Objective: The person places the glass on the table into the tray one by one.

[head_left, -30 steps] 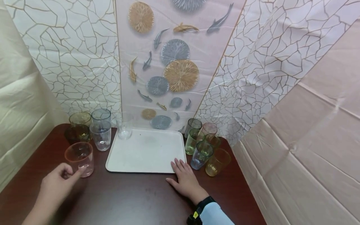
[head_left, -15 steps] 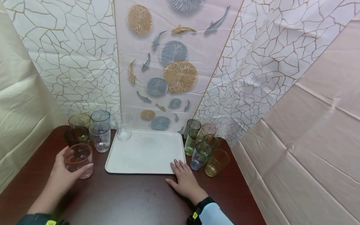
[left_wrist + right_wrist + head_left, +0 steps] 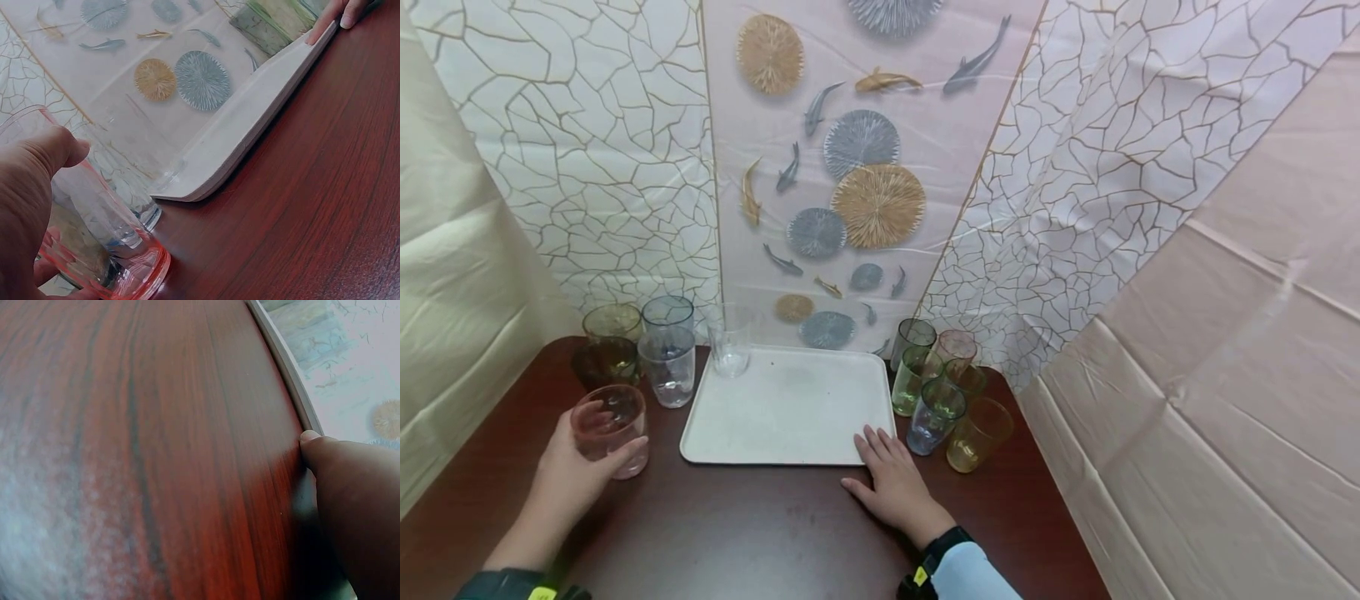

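1. I see the pink glass (image 3: 627, 427) at the left of the tabletop (image 3: 737, 533), upright, its long axis vertical; its base looks to be resting on the surface.
2. The left hand (image 3: 567, 473) is plainly the nearer one. I have it at the glass from the near left, its fingers clamped on the wall: thumb round the near side, the others round the left and far side.
3. The relation I judge the move to turn on is sideways: from those fingers, the tray (image 3: 797, 408) lies to the right, with a strip of tabletop between its left edge and the glass.
4. A clear glass (image 3: 672, 371) stands farther back and slightly right of the pink one, so I'd reckon a path slanting backward passes close to it.
5. The right hand (image 3: 893, 485) is well apart from the pink glass, at the tray's front right corner: fingers straight on the tray, thumb spread away, gripping nothing.
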Demonstrator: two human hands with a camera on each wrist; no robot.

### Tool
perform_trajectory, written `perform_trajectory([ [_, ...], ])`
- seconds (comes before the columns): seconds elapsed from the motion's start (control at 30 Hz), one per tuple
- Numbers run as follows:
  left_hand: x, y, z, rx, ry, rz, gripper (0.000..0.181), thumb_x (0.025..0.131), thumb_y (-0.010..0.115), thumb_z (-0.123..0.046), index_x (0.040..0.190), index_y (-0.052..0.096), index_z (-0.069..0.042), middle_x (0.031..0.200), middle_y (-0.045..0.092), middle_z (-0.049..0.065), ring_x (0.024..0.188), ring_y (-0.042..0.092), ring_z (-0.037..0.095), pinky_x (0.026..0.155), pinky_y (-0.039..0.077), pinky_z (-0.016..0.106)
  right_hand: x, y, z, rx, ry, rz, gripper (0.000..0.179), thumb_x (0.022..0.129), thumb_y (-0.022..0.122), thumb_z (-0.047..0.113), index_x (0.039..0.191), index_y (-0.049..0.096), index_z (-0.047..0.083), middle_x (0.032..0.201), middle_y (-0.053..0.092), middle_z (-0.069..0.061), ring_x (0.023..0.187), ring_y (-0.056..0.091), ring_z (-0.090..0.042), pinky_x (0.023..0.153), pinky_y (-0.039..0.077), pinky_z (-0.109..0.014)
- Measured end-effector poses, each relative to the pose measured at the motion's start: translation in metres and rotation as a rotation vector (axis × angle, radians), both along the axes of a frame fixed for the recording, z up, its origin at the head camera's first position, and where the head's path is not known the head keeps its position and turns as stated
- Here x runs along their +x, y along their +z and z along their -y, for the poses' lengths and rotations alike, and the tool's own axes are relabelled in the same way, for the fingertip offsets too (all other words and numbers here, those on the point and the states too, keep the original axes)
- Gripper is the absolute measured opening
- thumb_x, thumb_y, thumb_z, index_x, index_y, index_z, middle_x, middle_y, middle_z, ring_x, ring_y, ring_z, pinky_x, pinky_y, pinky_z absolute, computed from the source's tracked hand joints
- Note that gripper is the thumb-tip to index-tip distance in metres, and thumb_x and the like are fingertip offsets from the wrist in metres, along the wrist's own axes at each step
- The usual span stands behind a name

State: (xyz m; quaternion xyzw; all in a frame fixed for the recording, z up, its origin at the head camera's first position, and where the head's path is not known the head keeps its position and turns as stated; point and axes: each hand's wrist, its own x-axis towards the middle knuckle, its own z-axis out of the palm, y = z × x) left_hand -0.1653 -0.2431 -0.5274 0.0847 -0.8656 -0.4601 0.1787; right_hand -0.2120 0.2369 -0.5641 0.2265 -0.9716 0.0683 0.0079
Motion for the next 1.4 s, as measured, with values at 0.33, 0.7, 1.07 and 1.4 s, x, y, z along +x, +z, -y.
perform_trajectory([
  [0.33,-0.008,0.013,-0.024,0.040,-0.078,-0.033,0.095,0.083,0.087,-0.042,0.155,0.037,-0.004,0.136,0.061,0.024,0.110,0.062,0.014,0.073,0.047,0.007,0.002,0.002,0.000,-0.012,0.014,-0.029,0.084,0.100,0.044,0.072,0.163,0.039,0.017,0.169,0.030,-0.009,0.154,0.022,-0.031,0.124,0.022,-0.057],
  [0.7,-0.056,0.024,-0.085,0.105,-0.138,-0.016,0.099,0.083,0.085,-0.049,0.155,0.035,-0.004,0.142,0.053,0.028,0.124,0.055,0.042,0.097,0.052,0.062,0.001,0.003,0.000,0.003,0.007,-0.004,0.085,0.100,0.040,0.074,0.165,0.036,0.019,0.170,0.028,-0.007,0.155,0.019,-0.029,0.124,0.020,-0.057],
  [1.07,-0.096,0.021,-0.114,0.192,-0.114,0.026,0.109,0.085,0.085,-0.041,0.165,0.020,-0.003,0.157,0.042,0.026,0.142,0.042,0.041,0.115,0.037,0.061,0.002,0.002,-0.001,-0.003,-0.001,0.006,0.086,0.099,0.042,0.074,0.165,0.036,0.020,0.170,0.027,-0.006,0.156,0.017,-0.028,0.125,0.019,-0.056],
  [1.4,-0.112,0.014,-0.113,0.165,-0.065,-0.045,0.098,0.085,0.086,-0.036,0.157,0.031,0.001,0.151,0.045,0.028,0.138,0.045,0.041,0.113,0.041,0.057,0.002,0.000,-0.002,-0.003,0.008,-0.010,0.085,0.100,0.041,0.074,0.165,0.036,0.020,0.170,0.027,-0.005,0.156,0.017,-0.028,0.125,0.019,-0.056],
])
